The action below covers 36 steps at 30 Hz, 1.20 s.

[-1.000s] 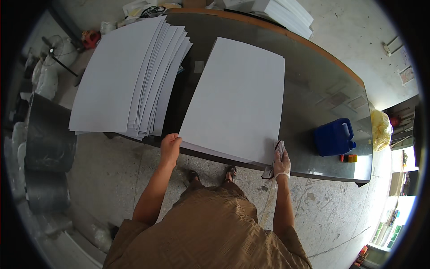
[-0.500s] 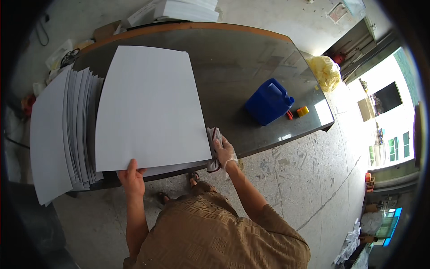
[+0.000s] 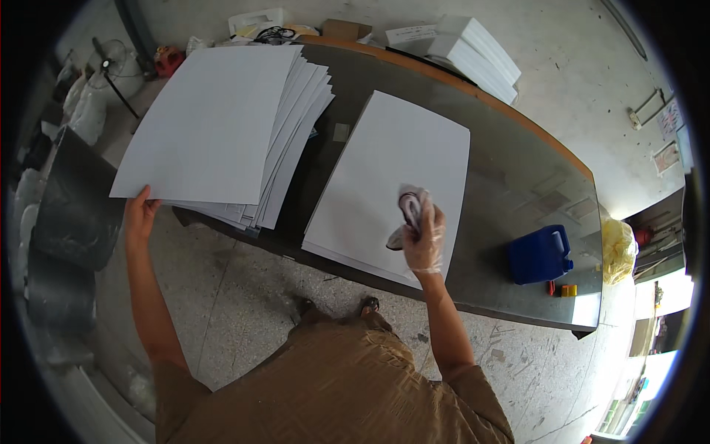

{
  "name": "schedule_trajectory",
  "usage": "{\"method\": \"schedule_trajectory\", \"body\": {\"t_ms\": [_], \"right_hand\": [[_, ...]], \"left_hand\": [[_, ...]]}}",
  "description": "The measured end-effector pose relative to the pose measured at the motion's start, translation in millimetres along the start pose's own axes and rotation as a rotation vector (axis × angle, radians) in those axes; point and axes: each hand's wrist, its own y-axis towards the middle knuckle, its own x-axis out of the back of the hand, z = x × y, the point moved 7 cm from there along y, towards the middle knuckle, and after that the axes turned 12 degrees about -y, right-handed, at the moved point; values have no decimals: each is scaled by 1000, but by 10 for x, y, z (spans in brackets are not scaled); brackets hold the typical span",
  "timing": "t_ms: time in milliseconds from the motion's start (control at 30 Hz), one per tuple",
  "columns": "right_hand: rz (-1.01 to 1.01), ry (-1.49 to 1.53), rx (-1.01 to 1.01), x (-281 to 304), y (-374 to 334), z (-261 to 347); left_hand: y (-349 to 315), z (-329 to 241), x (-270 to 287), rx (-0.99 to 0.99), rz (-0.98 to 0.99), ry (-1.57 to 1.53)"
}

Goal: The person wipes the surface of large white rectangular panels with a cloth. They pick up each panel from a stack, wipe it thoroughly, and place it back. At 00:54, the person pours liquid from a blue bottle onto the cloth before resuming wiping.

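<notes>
My left hand (image 3: 140, 211) is closed on the near left corner of the top white sheet (image 3: 207, 122), which lies over a fanned stack of similar sheets (image 3: 299, 129) at the table's left. A thin clear plastic glove covers my right hand (image 3: 425, 240). Its fingers grip a folded whitish cloth (image 3: 409, 211) with dark edging, blurred a little. Hand and cloth are over a second pile of white sheets (image 3: 384, 163) in the middle of the table; I cannot tell whether the cloth touches the paper.
The dark glossy table (image 3: 503, 170) carries a blue jerrycan (image 3: 536, 255) at right, beside a yellow cap (image 3: 569, 291) and a small red piece (image 3: 551, 287). White blocks (image 3: 473, 55) and a cardboard box (image 3: 346, 29) stand beyond the far edge. A fan (image 3: 115, 70) stands at far left.
My view has swung left. My left hand has gone from the middle pile's near edge to the left stack's sheet. My right hand has brought the cloth from beside the middle pile to above it.
</notes>
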Motion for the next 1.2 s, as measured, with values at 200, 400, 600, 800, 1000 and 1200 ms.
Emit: {"method": "schedule_trajectory", "body": {"t_ms": [200, 400, 600, 800, 1000, 1200], "right_hand": [[396, -216, 173, -1081, -240, 611], [446, -357, 161, -1261, -389, 620], [338, -321, 175, -1371, -358, 577], [237, -258, 201, -1215, -210, 807], [377, -236, 290, -1413, -253, 1010], [411, -234, 278, -1571, -174, 777]], "left_hand": [[392, 260, 703, 77, -66, -39], [386, 123, 491, 237, -236, 574], [16, -186, 393, -171, -478, 1219], [-1854, 1343, -1665, -730, 525, 847], [-2451, 2754, -2370, -719, 1006, 948], [-2376, 2932, -2416, -701, 951, 936]]}}
